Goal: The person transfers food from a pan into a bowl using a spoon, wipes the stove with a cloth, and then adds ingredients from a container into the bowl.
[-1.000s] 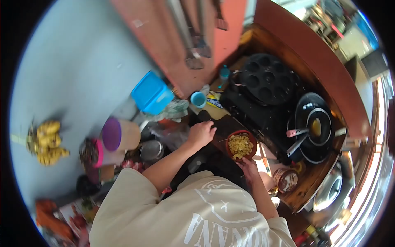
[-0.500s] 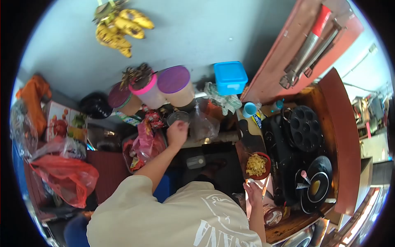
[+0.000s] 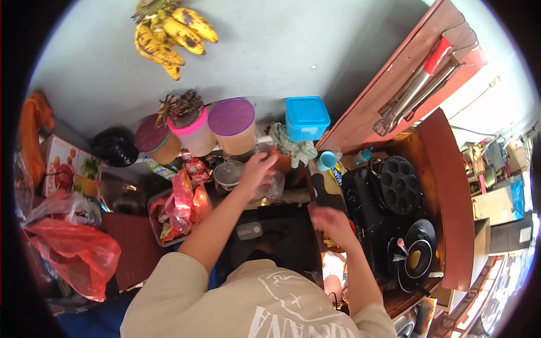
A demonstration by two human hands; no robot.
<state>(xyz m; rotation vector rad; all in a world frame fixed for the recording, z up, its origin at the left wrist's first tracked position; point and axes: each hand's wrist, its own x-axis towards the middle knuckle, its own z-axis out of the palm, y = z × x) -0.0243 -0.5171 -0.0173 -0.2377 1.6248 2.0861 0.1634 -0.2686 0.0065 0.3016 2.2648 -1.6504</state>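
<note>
My left hand [image 3: 258, 176] reaches over the shelf with fingers stretched out and apart, holding nothing that I can see. Just under and beyond it lies a clear plastic bag [image 3: 275, 188], and to its left stands a round container with a grey top [image 3: 228, 173]. At the counter on the right, my right hand [image 3: 333, 224] hovers over or beside a red bowl, its fingers smeared by motion. Chopped yellow food [image 3: 330, 242] shows partly beneath that hand, which hides most of the bowl.
A stove [image 3: 360, 208] carries a round-hollowed pan [image 3: 399, 185] and a frying pan [image 3: 417, 258] with something yellow inside. Purple-lidded tubs [image 3: 231, 117] and a blue box [image 3: 307, 118] line the wall. A tray of packets [image 3: 163, 228] and a red bag [image 3: 79, 253] are left.
My left hand has moved from the round container rightward toward the clear bag, its fingers spreading. My right hand has risen from below the bowl to over it. The view has shifted slightly.
</note>
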